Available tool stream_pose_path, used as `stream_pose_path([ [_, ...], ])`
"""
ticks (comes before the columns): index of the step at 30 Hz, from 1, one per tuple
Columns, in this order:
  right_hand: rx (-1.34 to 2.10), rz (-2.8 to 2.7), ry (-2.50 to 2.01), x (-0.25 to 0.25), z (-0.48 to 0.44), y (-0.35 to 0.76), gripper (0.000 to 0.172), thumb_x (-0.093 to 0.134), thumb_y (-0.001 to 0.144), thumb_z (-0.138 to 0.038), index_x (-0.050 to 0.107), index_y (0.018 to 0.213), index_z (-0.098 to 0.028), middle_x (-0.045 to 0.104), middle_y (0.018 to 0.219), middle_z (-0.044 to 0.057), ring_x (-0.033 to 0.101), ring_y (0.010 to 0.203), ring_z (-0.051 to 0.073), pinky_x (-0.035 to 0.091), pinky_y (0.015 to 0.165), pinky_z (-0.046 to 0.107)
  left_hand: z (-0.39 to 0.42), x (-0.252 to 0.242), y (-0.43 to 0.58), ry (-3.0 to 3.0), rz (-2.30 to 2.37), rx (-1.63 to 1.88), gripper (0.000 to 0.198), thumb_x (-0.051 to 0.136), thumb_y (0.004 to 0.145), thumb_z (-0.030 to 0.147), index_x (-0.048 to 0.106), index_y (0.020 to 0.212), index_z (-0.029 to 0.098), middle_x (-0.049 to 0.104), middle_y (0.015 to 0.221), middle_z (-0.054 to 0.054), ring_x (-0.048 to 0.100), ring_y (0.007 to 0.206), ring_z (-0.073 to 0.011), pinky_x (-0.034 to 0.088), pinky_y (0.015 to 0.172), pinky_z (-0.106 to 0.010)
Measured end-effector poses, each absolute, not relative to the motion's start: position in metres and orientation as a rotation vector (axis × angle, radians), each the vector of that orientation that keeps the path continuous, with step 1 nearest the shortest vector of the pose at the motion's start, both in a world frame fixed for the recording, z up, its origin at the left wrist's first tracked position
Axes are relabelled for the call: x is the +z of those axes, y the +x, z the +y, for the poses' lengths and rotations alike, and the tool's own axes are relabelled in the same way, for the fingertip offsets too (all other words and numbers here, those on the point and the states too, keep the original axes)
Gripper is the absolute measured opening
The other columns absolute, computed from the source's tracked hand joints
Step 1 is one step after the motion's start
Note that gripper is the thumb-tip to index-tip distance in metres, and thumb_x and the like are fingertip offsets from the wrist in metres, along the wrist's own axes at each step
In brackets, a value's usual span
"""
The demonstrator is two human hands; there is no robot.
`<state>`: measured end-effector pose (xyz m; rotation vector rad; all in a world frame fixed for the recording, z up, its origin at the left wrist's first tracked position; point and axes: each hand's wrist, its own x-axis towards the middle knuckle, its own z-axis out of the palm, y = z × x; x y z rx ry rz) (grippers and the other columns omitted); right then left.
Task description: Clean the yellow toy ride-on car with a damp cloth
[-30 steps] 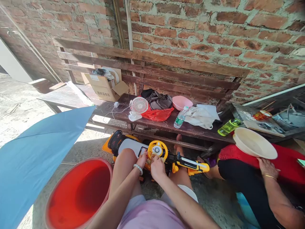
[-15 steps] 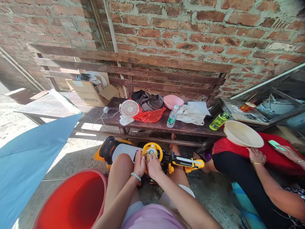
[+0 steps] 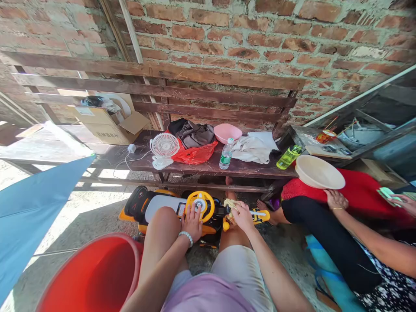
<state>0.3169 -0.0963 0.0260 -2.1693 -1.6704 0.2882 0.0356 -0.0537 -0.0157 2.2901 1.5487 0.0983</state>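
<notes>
pinched shut: right hand [image 3: 242, 217] on a pale, fibrous bundle [image 3: 229, 207], perhaps corn husk, over the front of a yellow toy ride-on car [image 3: 162, 207]; looks soft, light, best taken at its base; left hand [image 3: 191, 223] spread on the yellow steering wheel [image 3: 199, 203].

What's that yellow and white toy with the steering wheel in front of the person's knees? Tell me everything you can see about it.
It looks like a child's ride-on toy car, seen from above, in shiny plastic: a white body, orange and yellow trim, a black rear end, and a yellow steering wheel with a grey hub. It sits low, partly hidden by the left knee. The left hand rests on the wheel, and the right hand, holding pale stringy material, is over its front.
</notes>
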Motion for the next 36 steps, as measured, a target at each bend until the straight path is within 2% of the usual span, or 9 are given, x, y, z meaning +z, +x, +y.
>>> stream_pose_path([
  [7,0.114,-1.734,-2.392,0.000,-0.114,0.356,0.042,0.052,0.099,-0.024,0.083,0.128,-0.025,0.072,0.139,0.012,0.059,0.116,0.028,0.048,0.109,0.043,-0.050,-0.028,0.026,2.354,1.495,0.123,0.074,0.053,0.102,0.022,0.038,0.175,0.021,0.021,0.186,-0.014,0.018,0.172,-0.0416,0.036,0.132,-0.064],
  [11,0.007,-1.554,-2.631,-0.002,-0.139,0.404,0.040,0.055,0.100,-0.027,0.083,0.128,-0.029,0.069,0.144,0.011,0.060,0.116,0.029,0.049,0.101,0.043,-0.050,-0.037,0.026,2.383,1.486,0.183,0.074,0.056,0.102,0.023,0.040,0.174,0.020,0.026,0.185,-0.015,0.020,0.172,-0.0411,0.036,0.132,-0.062],
  [14,0.050,-1.504,-2.674,0.000,-0.143,0.411,0.039,0.058,0.098,-0.027,0.084,0.127,-0.029,0.068,0.146,0.012,0.061,0.114,0.030,0.051,0.098,0.043,-0.052,-0.035,0.030,2.366,1.511,0.254,0.072,0.058,0.101,0.025,0.046,0.171,0.018,0.030,0.184,-0.016,0.022,0.171,-0.0420,0.035,0.132,-0.063],
  [19,0.344,-1.545,-2.271,0.008,-0.109,0.359,0.040,0.055,0.094,-0.027,0.085,0.119,-0.020,0.074,0.127,0.014,0.067,0.114,0.028,0.052,0.109,0.042,-0.053,-0.028,0.035,2.285,1.508,0.243,0.074,0.057,0.099,0.025,0.045,0.172,0.019,0.028,0.185,-0.015,0.020,0.172,-0.0429,0.038,0.131,-0.065],
  [21,0.472,-1.473,-2.061,0.014,-0.091,0.336,0.044,0.053,0.095,-0.031,0.083,0.125,-0.020,0.075,0.121,0.012,0.069,0.114,0.027,0.054,0.109,0.041,-0.052,-0.027,0.035,2.267,1.499,0.206,0.076,0.056,0.098,0.025,0.044,0.173,0.018,0.025,0.186,-0.016,0.018,0.172,-0.0440,0.036,0.131,-0.067],
  [24,0.566,-1.420,-1.919,0.028,-0.071,0.317,0.052,0.052,0.096,-0.036,0.076,0.140,-0.023,0.075,0.123,0.010,0.070,0.116,0.025,0.054,0.110,0.040,-0.051,-0.027,0.034,2.254,1.469,0.189,0.080,0.055,0.096,0.025,0.040,0.174,0.016,0.022,0.186,-0.016,0.017,0.172,-0.0449,0.033,0.131,-0.069],
  [26,0.602,-1.560,-1.935,0.039,-0.064,0.312,0.049,0.056,0.094,-0.037,0.078,0.136,-0.024,0.074,0.125,0.010,0.070,0.117,0.025,0.053,0.109,0.039,-0.051,-0.028,0.034,2.243,1.457,0.195,0.082,0.054,0.096,0.026,0.038,0.175,0.017,0.021,0.186,-0.015,0.014,0.172,-0.0449,0.032,0.132,-0.069],
  [30,0.596,-1.847,-2.166,0.062,-0.055,0.306,0.031,0.065,0.090,-0.036,0.086,0.110,-0.025,0.075,0.119,0.009,0.070,0.107,0.024,0.053,0.095,0.033,-0.052,-0.027,0.036,2.213,1.466,0.171,0.079,0.055,0.099,0.030,0.038,0.175,0.017,0.016,0.187,-0.015,0.011,0.173,-0.0453,0.030,0.133,-0.067],
  [36,0.774,-1.746,-2.413,0.081,-0.020,0.307,0.025,0.067,0.088,-0.031,0.086,0.103,-0.026,0.084,0.104,0.005,0.074,0.093,0.020,0.044,0.073,0.024,-0.052,-0.022,0.036,2.205,1.454,0.152,0.078,0.056,0.101,0.032,0.035,0.176,0.019,0.018,0.187,-0.015,0.011,0.173,-0.0439,0.037,0.129,-0.067],
])
